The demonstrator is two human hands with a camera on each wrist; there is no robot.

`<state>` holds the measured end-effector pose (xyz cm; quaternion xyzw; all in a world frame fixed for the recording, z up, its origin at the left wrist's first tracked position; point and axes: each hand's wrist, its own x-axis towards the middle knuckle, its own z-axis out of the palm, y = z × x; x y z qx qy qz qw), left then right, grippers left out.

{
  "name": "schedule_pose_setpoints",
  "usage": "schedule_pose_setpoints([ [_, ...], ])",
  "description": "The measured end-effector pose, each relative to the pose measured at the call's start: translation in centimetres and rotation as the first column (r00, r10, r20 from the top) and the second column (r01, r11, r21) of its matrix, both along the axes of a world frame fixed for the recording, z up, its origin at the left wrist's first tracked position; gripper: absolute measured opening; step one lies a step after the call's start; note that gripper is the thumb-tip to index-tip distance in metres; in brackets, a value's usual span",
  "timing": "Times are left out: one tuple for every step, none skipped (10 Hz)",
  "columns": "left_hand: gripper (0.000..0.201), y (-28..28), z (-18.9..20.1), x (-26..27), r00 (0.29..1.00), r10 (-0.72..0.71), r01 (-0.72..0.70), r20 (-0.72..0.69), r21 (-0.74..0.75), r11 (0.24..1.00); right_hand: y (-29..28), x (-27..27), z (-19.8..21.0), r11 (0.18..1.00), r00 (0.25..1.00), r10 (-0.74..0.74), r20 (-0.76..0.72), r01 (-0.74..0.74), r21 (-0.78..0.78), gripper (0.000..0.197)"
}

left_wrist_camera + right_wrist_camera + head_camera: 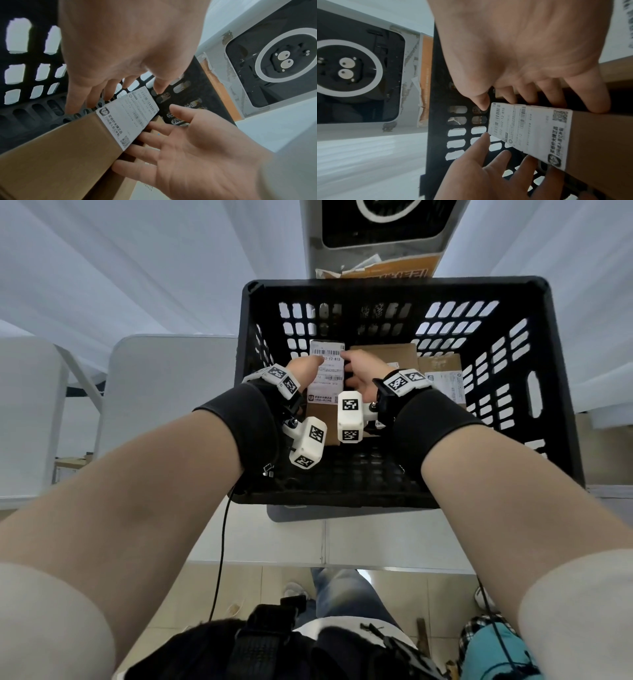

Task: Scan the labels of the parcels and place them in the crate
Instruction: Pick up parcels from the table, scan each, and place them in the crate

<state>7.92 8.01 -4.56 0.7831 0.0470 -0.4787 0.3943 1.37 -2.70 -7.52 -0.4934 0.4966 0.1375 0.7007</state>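
A long brown cardboard parcel point(322, 409) point(68, 142) point(599, 142) with a white barcode label point(327, 371) point(126, 121) point(527, 128) is down inside the black slotted crate point(394, 284), near its left wall. My left hand point(303, 368) point(128, 47) holds the parcel's left side, thumb at the label's edge and fingers down the far side. On the right side, my right hand point(363, 371) point(522, 47) grips it likewise, with its fingers tucked under the edge. Whether the parcel rests on the crate floor is hidden.
Two more cardboard parcels point(383, 352) point(442, 371) lie in the crate to the right. Behind the crate stand a white device with a black ringed panel point(383, 220) and an orange envelope point(394, 270). The crate sits on a white table point(376, 542); white chairs point(164, 388) stand left.
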Motion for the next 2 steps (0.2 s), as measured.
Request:
schedule_pose_setpoints([
  [0.049, 0.56, 0.2, -0.2, 1.0, -0.02, 0.02, 0.011, -0.027, 0.999, 0.07, -0.21, -0.69, 1.0, 1.0, -0.015, 0.007, 0.016, -0.016, 0.05],
  [0.051, 1.29, 0.5, -0.53, 0.997, -0.049, 0.052, 0.064, -0.057, 0.997, 0.35, -0.65, -0.9, 0.999, 0.998, -0.029, 0.049, 0.031, -0.027, 0.054],
])
